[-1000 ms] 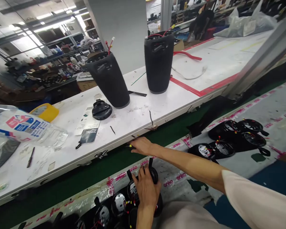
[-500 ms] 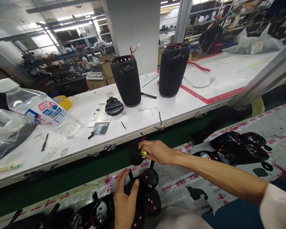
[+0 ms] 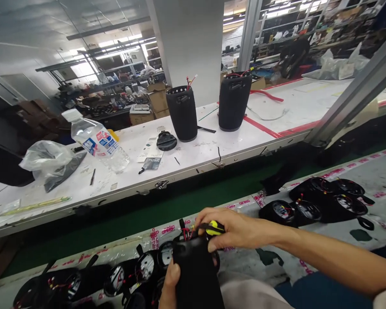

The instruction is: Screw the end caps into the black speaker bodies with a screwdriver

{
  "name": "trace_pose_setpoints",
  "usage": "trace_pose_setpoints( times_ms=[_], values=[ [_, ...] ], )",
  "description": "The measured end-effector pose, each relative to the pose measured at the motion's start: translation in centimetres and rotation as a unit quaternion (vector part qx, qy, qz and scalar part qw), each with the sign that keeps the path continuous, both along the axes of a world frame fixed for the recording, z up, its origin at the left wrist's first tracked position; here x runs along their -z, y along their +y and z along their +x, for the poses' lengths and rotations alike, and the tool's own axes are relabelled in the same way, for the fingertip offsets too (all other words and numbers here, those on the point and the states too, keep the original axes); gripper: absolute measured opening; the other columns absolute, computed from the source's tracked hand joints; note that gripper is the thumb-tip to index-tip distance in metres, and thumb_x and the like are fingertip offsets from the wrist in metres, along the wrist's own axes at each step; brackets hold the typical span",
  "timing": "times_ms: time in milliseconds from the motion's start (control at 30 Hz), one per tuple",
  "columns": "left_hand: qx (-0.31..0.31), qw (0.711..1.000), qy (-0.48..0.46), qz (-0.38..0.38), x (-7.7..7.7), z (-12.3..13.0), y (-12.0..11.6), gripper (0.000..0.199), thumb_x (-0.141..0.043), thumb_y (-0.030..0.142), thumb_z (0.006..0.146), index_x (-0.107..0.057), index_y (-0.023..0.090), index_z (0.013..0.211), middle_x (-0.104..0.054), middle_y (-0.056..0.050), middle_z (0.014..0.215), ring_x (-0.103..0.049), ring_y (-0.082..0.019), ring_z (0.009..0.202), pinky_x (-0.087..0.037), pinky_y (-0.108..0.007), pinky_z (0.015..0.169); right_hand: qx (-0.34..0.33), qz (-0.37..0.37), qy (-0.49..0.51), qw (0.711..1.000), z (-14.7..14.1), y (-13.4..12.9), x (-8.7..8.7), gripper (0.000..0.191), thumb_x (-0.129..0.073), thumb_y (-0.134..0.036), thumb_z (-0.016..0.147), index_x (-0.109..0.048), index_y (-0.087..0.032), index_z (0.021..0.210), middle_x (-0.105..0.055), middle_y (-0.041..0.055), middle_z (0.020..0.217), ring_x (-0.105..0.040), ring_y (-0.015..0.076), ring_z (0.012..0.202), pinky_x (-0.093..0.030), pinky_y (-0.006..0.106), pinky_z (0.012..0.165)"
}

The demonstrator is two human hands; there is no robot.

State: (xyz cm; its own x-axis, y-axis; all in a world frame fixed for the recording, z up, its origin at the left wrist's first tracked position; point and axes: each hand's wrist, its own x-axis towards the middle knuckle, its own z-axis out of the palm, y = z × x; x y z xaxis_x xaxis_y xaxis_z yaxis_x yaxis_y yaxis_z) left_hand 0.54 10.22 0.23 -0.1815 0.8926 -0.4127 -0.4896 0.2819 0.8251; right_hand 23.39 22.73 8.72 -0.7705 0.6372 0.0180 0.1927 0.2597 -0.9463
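Showing in front of the white bench (image 3: 193, 155), a black cylinder (image 3: 197, 274) was gripped by the left hand (image 3: 170, 285), fingers hidden; a yellow-and-black tool (image 3: 214, 228) was held in the curled right hand (image 3: 233, 225).

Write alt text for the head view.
A person's left hand holds a black cylinder while the right hand grips a yellow-and-black tool by red wires at the cylinder's top. Beyond, two similar cylinders and a plastic bottle are on a white bench.
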Motion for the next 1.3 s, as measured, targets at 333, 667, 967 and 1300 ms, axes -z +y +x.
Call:
trace_pose_setpoints(
  times_ms=[333,667,967,1300],
  values=[
    [-0.033,0.998,-0.007,-0.047,-1.2,1.8,-2.9,0.091,-0.094,0.063,0.071,-0.072,0.022,0.15,-0.086,-0.017,0.122,-0.076,-0.047,0.128,-0.059,-0.057,0.113,-0.053,0.269,-0.269,0.923,0.4,-4.6,-2.4,0.024,-0.053,-0.044,0.119,-0.064,-0.023,0.119,-0.075,0.0033,0.098,-0.069,0.0228,0.079,-0.042,0.034,0.067],
    [-0.043,0.997,0.017,-0.056,-1.7,2.0,-3.4,0.09,-0.095,0.065,0.069,-0.074,0.021,0.144,-0.085,-0.017,0.125,-0.077,-0.044,0.126,-0.057,-0.052,0.115,-0.099,0.455,-0.267,0.844,-0.3,-4.4,-1.5,0.029,-0.046,-0.036,0.121,-0.06,-0.019,0.103,-0.069,0.0033,0.086,-0.063,0.0191,0.067,-0.025,0.036,0.055],
    [-0.037,0.996,0.065,-0.056,-1.6,1.8,-4.0,0.089,-0.096,0.065,0.069,-0.072,0.023,0.144,-0.082,-0.014,0.134,-0.071,-0.043,0.136,-0.055,-0.049,0.119,-0.108,0.461,-0.307,0.826,-0.7,-4.8,-2.3,0.028,-0.047,-0.035,0.121,-0.06,-0.019,0.102,-0.068,0.003,0.081,-0.059,0.0186,0.06,-0.021,0.037,0.053],
    [-0.024,0.991,0.119,-0.062,-1.5,1.4,-4.0,0.097,-0.092,0.066,0.072,-0.064,0.02,0.153,-0.081,-0.016,0.134,-0.066,-0.048,0.142,-0.046,-0.061,0.127,-0.169,0.401,-0.319,0.842,-1.3,-3.5,-3.5,0.027,-0.05,-0.038,0.12,-0.063,-0.017,0.109,-0.073,0.0043,0.086,-0.061,0.0176,0.064,-0.022,0.035,0.054]
  ],
)
